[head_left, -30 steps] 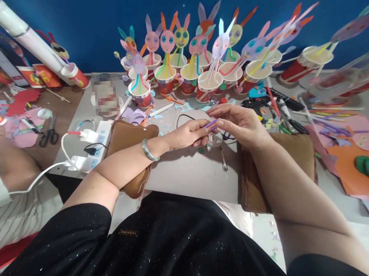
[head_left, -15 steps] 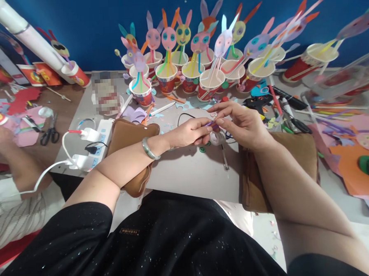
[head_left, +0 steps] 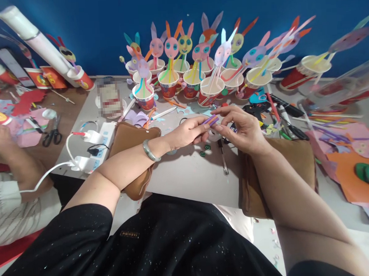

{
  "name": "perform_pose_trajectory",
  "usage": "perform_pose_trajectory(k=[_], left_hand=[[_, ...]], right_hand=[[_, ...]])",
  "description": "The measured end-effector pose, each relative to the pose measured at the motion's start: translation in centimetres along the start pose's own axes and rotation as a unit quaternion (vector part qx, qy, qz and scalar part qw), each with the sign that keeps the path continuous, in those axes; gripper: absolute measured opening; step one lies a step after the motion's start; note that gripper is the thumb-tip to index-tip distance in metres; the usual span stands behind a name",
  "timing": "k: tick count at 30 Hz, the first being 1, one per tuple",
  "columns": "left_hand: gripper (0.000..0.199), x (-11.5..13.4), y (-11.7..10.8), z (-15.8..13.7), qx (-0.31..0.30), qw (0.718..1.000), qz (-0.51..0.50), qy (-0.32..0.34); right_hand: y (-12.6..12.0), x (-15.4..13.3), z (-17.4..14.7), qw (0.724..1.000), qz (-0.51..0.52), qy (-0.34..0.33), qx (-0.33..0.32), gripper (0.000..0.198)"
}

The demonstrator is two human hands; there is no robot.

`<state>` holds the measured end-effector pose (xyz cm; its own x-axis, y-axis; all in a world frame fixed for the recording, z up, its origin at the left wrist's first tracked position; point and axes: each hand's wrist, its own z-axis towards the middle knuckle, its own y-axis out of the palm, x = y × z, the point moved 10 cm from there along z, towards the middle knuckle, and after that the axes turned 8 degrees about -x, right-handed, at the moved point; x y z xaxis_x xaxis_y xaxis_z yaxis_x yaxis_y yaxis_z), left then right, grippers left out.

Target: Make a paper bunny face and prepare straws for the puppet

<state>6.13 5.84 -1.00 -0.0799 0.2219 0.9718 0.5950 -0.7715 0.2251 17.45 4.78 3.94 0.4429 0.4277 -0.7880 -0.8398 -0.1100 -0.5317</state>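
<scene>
Over the middle of the table, my left hand [head_left: 192,132] is closed in a pinch around a short bundle of purple and orange straws [head_left: 212,120]. My right hand [head_left: 244,128] meets the bundle's far end, thumb and curled fingertips closed about it. Exactly where these fingertips touch the straws is partly hidden. A pen [head_left: 224,160] lies on the table just below my hands. Small green round pieces [head_left: 203,153] lie beside it.
Paper cups [head_left: 143,99] with straw-and-paper rabbit figures line the blue wall. Brown cushions [head_left: 135,136] lie under my forearms. A white power strip [head_left: 105,136] with plugged chargers sits left. Scissors [head_left: 52,136] and another person's arm [head_left: 26,162] are farther left; coloured paper [head_left: 353,166] lies right.
The straw bundle has tilted and shows more clearly, orange beside purple. My right hand's fingers have shifted slightly around its end. The whole view has moved a little.
</scene>
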Motion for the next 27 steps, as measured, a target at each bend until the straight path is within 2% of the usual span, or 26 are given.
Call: perform_pose_trajectory(k=[4, 9, 17, 22, 27], left_hand=[[0.014, 0.4, -0.7, -0.1, 0.024, 1.000, -0.011, 0.006], [0.017, 0.8, -1.3, -0.3, 0.043, 0.999, -0.014, 0.016], [0.016, 0.8, -2.7, -0.4, 0.110, 0.993, -0.034, 0.022], [0.017, 0.6, -2.9, -0.3, 0.123, 0.992, -0.030, 0.013], [0.015, 0.9, -3.0, -0.4, 0.129, 0.992, -0.016, 0.002]], right_hand=[[0.2, 2.3, 0.1, 0.997, 0.063, 0.030, 0.020, 0.052], [0.9, 3.8, 0.1, 0.997, 0.068, 0.044, 0.018, 0.063], [-0.8, 3.0, -0.5, 0.993, 0.022, 0.041, 0.108, 0.042], [-1.1, 1.9, -0.9, 0.991, -0.028, 0.013, 0.133, 0.027], [-1.3, 0.6, -1.4, 0.987, -0.064, -0.004, 0.147, 0.021]])
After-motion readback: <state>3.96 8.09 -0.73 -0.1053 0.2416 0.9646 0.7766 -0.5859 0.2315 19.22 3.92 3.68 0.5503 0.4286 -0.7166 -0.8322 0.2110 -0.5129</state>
